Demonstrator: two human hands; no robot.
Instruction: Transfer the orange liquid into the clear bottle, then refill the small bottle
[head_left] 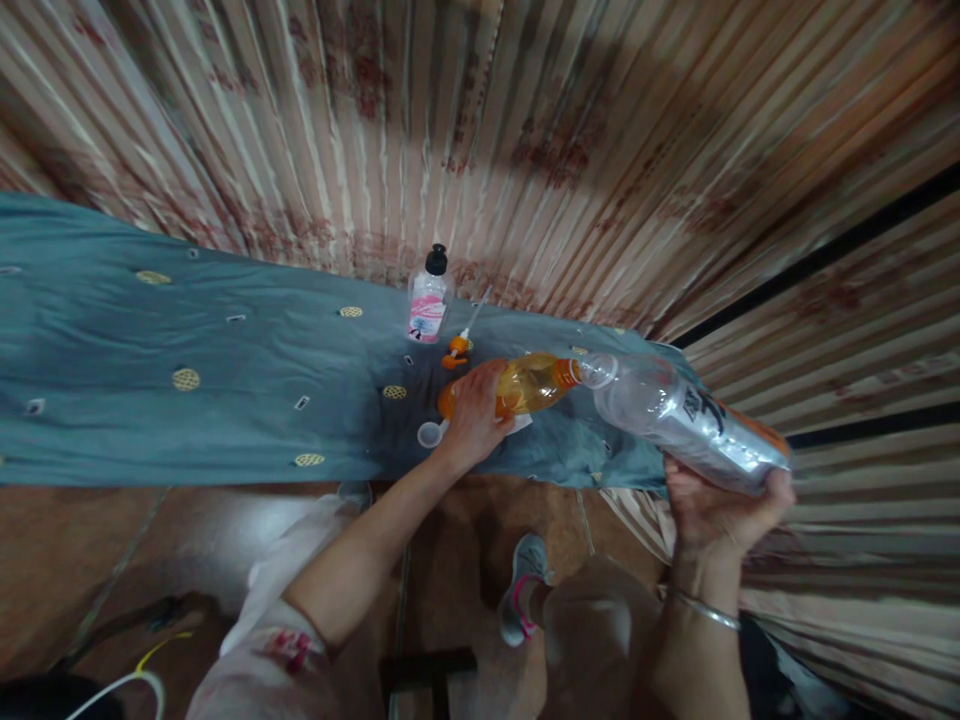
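Observation:
My left hand [474, 415] is closed around a bottle of amber liquid [534, 385] with an orange neck, leaning over the table. In my right hand [720, 510] is a large clear plastic bottle [645, 400] with a silver and orange label, tilted with its neck toward the left. The two bottle mouths meet, or nearly so; I cannot tell whether liquid is passing. Just behind my left hand lies an orange pump top [457, 349] with a thin tube. A small white cup or cap [430, 434] is beside my left wrist.
A clear bottle with a black cap and pink label [427, 310] stands toward the back of the cloth-covered table [247, 400]. Pleated curtains [420, 130] hang behind and at the right, with dark bars [817, 255] across them. A white cable [150, 680] shows at lower left.

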